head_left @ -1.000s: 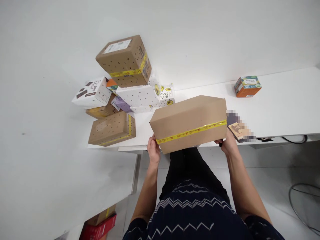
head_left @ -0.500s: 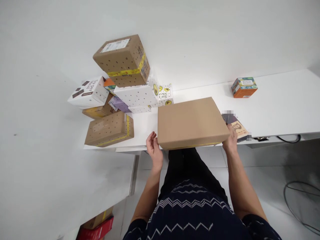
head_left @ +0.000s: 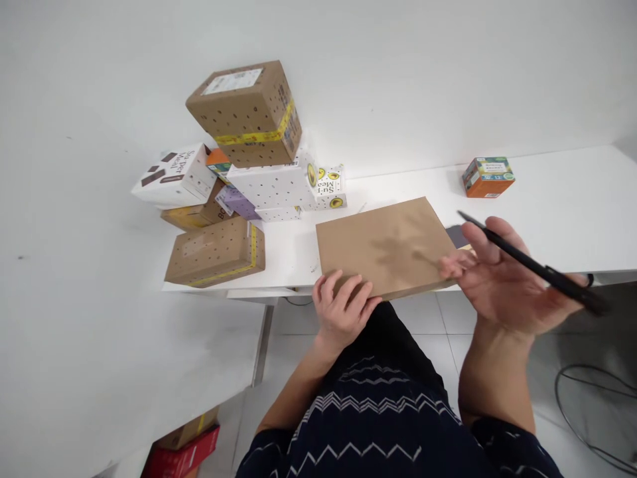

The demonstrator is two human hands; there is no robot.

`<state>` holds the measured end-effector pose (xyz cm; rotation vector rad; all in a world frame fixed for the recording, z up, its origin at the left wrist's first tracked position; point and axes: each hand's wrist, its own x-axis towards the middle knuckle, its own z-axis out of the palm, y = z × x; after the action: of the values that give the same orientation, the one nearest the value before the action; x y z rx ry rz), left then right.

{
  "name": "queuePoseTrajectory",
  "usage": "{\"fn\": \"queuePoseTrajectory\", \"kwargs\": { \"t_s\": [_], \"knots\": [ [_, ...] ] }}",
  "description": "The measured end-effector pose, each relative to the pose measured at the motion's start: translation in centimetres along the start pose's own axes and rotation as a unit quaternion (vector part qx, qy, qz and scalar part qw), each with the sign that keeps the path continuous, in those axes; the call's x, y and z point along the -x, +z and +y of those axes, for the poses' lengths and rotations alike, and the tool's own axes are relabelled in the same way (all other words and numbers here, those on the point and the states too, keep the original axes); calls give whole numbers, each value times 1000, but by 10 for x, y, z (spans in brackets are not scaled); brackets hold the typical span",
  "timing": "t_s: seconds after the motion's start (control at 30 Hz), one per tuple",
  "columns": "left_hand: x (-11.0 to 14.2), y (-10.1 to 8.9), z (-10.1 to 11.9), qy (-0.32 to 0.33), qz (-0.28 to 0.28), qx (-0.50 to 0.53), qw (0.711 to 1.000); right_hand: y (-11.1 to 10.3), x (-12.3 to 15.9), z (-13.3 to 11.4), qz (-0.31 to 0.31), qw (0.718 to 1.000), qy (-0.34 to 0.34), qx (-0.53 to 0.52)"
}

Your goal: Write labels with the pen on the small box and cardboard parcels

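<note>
A plain brown cardboard box [head_left: 378,245] lies at the table's front edge before me. My left hand [head_left: 343,309] grips its front edge near the left corner, fingertips bent over onto the top. Raised above the box's right end, my right hand [head_left: 512,285] is palm up and holds a black pen [head_left: 522,261] among its fingers, the thin tip pointing to the upper left. That hand's shadow falls on the box top. Just past the right end, a dark flat item [head_left: 456,236] is partly hidden by the box and my right hand.
Stacked at the left are dotted brown boxes [head_left: 249,119] with yellow tape and white cartons [head_left: 269,186]. A small orange box [head_left: 488,178] stands at the back right of the white table [head_left: 562,212]. A black cable [head_left: 562,398] loops on the floor at right.
The box has settled at the table edge. My left hand has moved from beside its left corner onto its front edge. My right hand has left the right corner and risen, now holding a pen.
</note>
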<state>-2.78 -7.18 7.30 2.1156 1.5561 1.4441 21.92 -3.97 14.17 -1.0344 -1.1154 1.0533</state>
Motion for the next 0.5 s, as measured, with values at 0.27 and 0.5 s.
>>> {"fn": "queuePoseTrajectory", "kwargs": {
  "t_s": [0.27, 0.5],
  "knots": [
    [-28, 10, 0, -7, -9, -36, 999, 58, -30, 15, 10, 993, -68, 98],
    [-26, 25, -3, -4, -17, -54, 998, 69, -50, 40, 12, 977, -76, 198]
  ]
}}
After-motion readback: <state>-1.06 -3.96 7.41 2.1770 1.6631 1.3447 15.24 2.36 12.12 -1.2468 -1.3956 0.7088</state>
